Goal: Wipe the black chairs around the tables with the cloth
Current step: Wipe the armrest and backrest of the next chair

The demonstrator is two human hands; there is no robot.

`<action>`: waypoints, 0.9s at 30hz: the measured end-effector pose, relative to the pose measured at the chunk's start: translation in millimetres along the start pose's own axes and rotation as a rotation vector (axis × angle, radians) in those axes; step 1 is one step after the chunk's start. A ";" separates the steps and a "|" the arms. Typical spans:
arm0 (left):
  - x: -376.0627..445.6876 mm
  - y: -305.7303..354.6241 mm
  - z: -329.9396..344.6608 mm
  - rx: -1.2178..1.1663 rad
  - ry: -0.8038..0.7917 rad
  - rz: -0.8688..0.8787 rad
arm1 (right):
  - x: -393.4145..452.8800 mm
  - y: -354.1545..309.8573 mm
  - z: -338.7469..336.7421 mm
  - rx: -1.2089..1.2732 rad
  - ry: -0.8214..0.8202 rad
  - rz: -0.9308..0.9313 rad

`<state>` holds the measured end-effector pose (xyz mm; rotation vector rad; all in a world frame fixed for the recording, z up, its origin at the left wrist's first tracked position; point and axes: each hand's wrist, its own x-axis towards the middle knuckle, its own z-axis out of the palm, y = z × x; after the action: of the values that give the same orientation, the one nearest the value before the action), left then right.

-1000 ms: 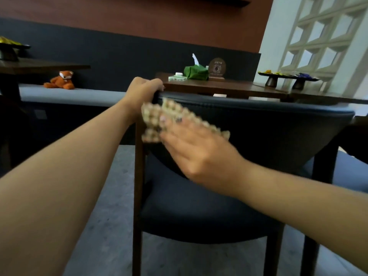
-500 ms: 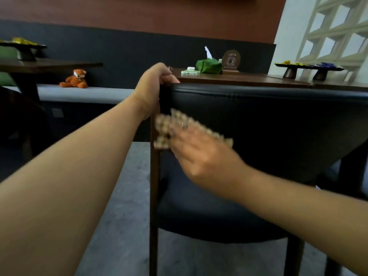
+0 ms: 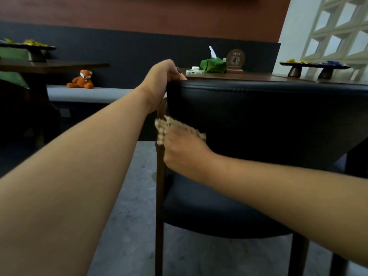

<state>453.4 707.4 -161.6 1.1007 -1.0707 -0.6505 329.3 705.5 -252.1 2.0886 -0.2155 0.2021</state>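
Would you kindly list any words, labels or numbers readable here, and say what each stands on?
None can be read.
Round wooden plaque on the table: a line of marks and a round emblem, too small and blurred to read.
Small green box: no legible print.

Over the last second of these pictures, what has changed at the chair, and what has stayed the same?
The right hand slid the cloth down the chair backrest's left edge, away from the top. The left hand still grips the top corner; the cloth stays against the backrest.
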 end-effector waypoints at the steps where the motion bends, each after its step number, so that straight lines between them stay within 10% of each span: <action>1: 0.9 -0.8 -0.8 -0.024 0.011 -0.010 | 6.4 9.5 -9.5 0.105 0.088 0.057; 5: 3.1 1.1 -9.2 0.036 -0.042 -0.110 | 16.2 35.5 -18.4 -0.019 0.276 0.089; 11: 6.7 3.0 -10.5 0.006 -0.156 -0.107 | -11.3 -0.4 1.0 -0.024 -0.166 -0.206; 18: 4.3 8.1 -5.9 -0.179 -0.142 -0.116 | -19.8 52.6 -49.4 0.304 0.617 0.272; 27: -5.5 3.6 3.2 0.255 0.087 -0.046 | -42.0 10.5 12.8 -0.002 0.180 -0.118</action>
<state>448.0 712.1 -160.1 1.3650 -1.0755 -0.5068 286.8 692.2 -259.5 2.0595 0.0163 0.3167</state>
